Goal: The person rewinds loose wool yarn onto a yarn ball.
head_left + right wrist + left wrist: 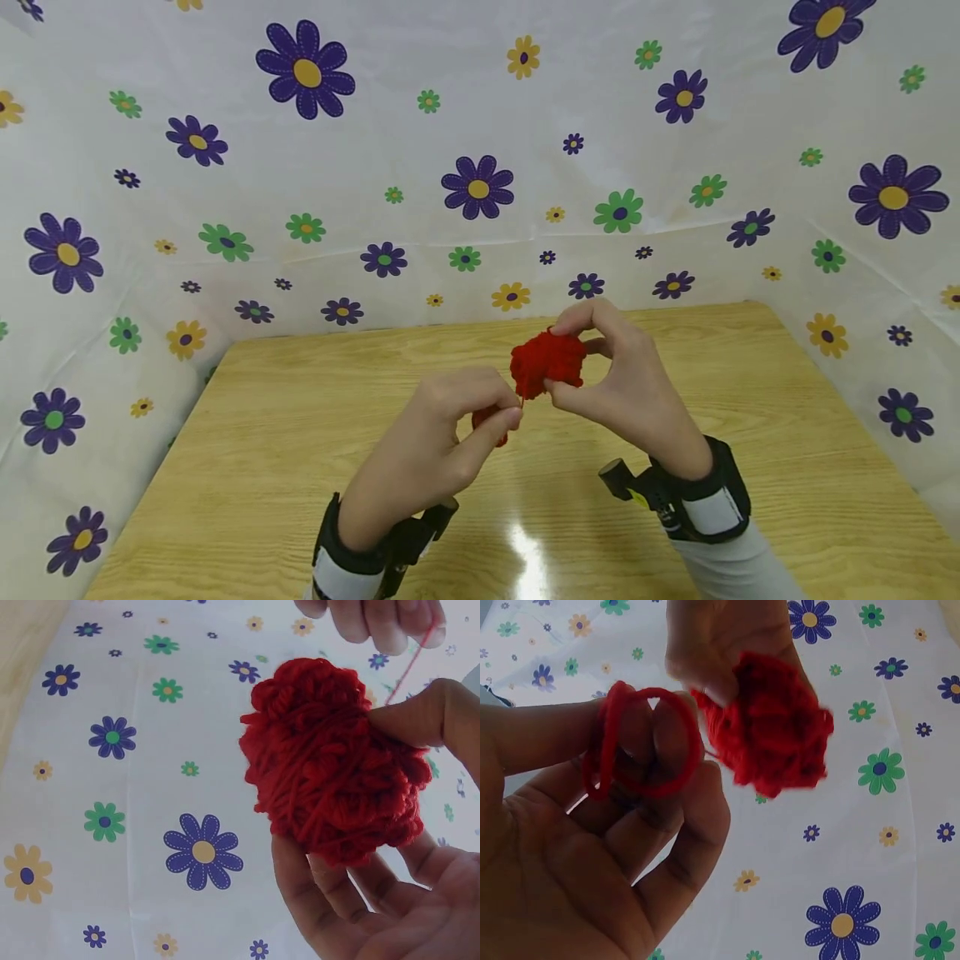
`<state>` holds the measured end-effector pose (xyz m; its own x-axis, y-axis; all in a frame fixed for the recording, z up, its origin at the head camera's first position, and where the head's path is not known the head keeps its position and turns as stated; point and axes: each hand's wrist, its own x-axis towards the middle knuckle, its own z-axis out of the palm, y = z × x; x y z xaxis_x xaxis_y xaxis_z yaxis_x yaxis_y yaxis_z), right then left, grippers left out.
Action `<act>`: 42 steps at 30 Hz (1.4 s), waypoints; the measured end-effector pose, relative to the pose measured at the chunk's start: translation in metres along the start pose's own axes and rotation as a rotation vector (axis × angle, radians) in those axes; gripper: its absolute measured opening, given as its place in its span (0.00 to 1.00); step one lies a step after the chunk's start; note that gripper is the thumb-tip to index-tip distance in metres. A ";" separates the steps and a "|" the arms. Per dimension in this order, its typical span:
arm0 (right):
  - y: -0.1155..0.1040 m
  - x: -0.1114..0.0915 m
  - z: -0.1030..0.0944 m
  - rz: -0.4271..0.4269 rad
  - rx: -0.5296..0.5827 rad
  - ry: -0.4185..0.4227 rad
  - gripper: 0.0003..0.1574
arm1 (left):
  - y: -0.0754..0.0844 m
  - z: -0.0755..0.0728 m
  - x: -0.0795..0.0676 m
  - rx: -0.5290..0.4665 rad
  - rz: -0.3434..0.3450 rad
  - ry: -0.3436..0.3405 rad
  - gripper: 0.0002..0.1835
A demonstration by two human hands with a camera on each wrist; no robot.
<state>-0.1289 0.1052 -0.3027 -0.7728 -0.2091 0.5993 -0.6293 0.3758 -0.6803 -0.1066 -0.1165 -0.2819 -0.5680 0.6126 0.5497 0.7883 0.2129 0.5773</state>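
Observation:
A lumpy bundle of red yarn is held up above the table between the thumb and fingers of my right hand. The right wrist view shows strands wrapped across the middle of the yarn bundle. To its left, my left hand pinches a strand of the yarn between thumb and fingertips. A coiled loop of red yarn hangs at those fingers in the left wrist view. The thin strand stretches from the left fingertips to the bundle.
Beneath both hands lies a wood-grain table, with a bright reflection near its front. A white cloth printed with flowers hangs behind and at both sides. Each wrist wears a black strap with a small camera mount.

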 end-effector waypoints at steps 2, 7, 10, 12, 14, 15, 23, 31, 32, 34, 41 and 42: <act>-0.001 0.000 0.001 0.010 0.016 0.037 0.31 | 0.002 0.003 0.000 0.011 0.001 -0.011 0.08; -0.003 -0.001 0.003 0.017 0.089 0.134 0.30 | 0.004 0.009 0.001 0.029 -0.002 -0.034 0.06; -0.004 -0.001 0.003 0.021 0.182 0.180 0.28 | 0.003 0.010 0.001 0.030 0.000 -0.039 0.06; -0.004 0.000 0.002 0.033 0.274 0.203 0.27 | 0.002 0.010 0.001 0.028 -0.001 -0.041 0.06; -0.006 0.000 0.001 0.053 0.389 0.214 0.26 | 0.001 0.010 0.001 0.027 0.001 -0.044 0.06; -0.006 0.000 0.000 0.064 0.448 0.216 0.25 | 0.000 0.010 0.001 0.029 0.003 -0.045 0.06; -0.010 -0.001 -0.003 0.132 0.728 0.179 0.24 | -0.007 0.011 0.004 0.007 0.003 -0.066 0.07; -0.007 -0.004 -0.008 0.139 0.853 -0.020 0.18 | -0.023 0.010 0.006 -0.086 -0.029 -0.052 0.09; -0.007 -0.004 -0.008 0.137 0.853 -0.045 0.18 | -0.025 0.008 0.005 -0.092 -0.035 -0.047 0.08; -0.008 -0.004 -0.009 0.131 0.847 -0.092 0.19 | -0.028 0.006 0.005 -0.098 -0.041 -0.043 0.08; -0.008 -0.004 -0.011 -0.017 0.724 -0.320 0.24 | -0.035 -0.004 0.002 -0.047 -0.076 -0.021 0.09; -0.008 -0.005 -0.011 -0.048 0.700 -0.350 0.25 | -0.035 -0.005 0.002 -0.034 -0.082 -0.018 0.08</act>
<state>-0.1192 0.1133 -0.2948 -0.6517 -0.5267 0.5457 -0.4783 -0.2730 -0.8347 -0.1364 -0.1261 -0.2976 -0.6260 0.6076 0.4888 0.7304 0.2371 0.6406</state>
